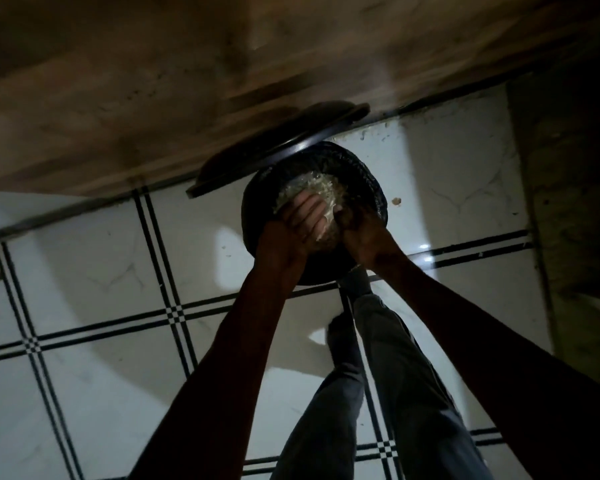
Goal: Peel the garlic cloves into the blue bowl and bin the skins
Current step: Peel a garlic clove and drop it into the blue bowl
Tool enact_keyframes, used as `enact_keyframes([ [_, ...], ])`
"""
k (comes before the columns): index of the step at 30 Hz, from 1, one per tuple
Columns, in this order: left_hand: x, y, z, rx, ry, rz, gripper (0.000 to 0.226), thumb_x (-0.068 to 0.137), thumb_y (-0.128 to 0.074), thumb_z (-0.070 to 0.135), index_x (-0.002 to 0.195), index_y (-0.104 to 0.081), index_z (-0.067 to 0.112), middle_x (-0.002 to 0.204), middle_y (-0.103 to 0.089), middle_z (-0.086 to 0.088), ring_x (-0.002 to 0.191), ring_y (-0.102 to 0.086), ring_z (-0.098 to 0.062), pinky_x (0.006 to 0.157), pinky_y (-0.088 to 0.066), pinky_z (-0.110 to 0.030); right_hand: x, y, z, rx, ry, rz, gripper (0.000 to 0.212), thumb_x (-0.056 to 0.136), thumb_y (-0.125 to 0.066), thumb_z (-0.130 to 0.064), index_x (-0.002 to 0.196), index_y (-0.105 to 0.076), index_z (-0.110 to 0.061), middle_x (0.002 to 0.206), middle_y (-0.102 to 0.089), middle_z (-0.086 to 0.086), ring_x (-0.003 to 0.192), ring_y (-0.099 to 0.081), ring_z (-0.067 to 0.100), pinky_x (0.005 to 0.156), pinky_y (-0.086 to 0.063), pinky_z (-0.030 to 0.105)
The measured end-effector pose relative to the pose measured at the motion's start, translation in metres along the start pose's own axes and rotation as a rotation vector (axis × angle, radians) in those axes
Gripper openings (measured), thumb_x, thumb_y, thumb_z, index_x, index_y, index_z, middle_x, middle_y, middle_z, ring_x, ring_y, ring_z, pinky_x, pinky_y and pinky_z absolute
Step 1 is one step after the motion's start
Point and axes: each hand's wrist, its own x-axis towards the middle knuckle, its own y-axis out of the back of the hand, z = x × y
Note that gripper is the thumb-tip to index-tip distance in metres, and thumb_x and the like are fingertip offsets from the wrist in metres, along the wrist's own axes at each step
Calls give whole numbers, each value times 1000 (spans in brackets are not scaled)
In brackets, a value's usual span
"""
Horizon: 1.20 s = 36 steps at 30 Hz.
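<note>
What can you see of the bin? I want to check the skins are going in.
The bin is round and dark, seemingly lined with a black bag, standing on the tiled floor against the wall. Its lid is tipped up open. Pale papery skins show over its mouth. The left hand and right hand are cupped together around the skins above the opening, hiding its near edge.
</note>
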Motion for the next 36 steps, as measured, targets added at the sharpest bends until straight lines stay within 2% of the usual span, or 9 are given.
enact_keyframes([
  [6,-116,-53,-8,533,-35,60,37,108,-46,16,142,-57,4,134,-67,-12,105,-71,-16,82,-60,-21,-128,80,-40,243,33,237,49,104,-51,-57,139,-56,-25,126,-69,2,111,-70,23,97,-58,45],
  [9,-196,-108,-9,723,-127,33,30,105,-50,12,130,-64,2,121,-72,-15,98,-71,-19,86,-59,-26,-225,149,-69,345,40,441,44,108,-46,-52,134,-56,-18,113,-70,5,97,-75,23,81,-64,43],
  [11,-247,-154,-17,842,-224,-14,23,104,-53,10,121,-67,6,106,-73,-11,90,-70,-18,89,-55,-32,-295,196,-83,366,86,542,43,110,-41,-48,132,-56,-14,112,-70,5,95,-74,20,79,-64,40],
  [15,-328,-247,-63,1062,-420,-227,19,106,-55,17,117,-68,8,93,-73,-2,79,-69,-10,75,-53,-24,-450,277,-79,364,173,763,37,110,-45,-46,127,-60,-17,112,-70,1,95,-72,9,82,-62,30],
  [19,-393,-343,-141,1219,-537,-500,14,106,-56,16,105,-69,21,87,-74,3,79,-70,-8,72,-55,-22,-586,330,-43,396,190,1013,26,108,-54,-42,123,-65,-24,109,-74,-2,97,-73,9,92,-61,36],
  [26,-465,-487,-335,1455,-569,-897,14,105,-57,11,115,-66,7,87,-73,-3,68,-68,-1,67,-54,-19,-761,394,74,491,32,1361,27,106,-59,-35,125,-68,-18,105,-74,-2,92,-75,3,82,-65,38],
  [29,-479,-534,-422,1544,-596,-969,11,104,-56,8,111,-64,10,85,-71,-4,66,-68,-3,69,-56,-25,-816,412,137,506,-75,1453,25,105,-61,-35,123,-69,-19,102,-75,-5,89,-74,4,78,-65,38],
  [33,-487,-574,-523,1726,-658,-1072,13,102,-62,18,113,-68,15,102,-73,-9,90,-73,-21,80,-63,-44,-881,421,217,540,-222,1521,24,103,-62,-34,120,-72,-20,97,-74,-6,88,-73,7,77,-64,36],
  [36,-484,-596,-572,1854,-754,-1080,21,98,-67,20,117,-70,12,108,-73,-7,98,-70,-22,87,-61,-46,-909,422,261,604,-304,1539,22,103,-63,-32,118,-72,-19,97,-73,-4,82,-72,3,63,-60,24],
])
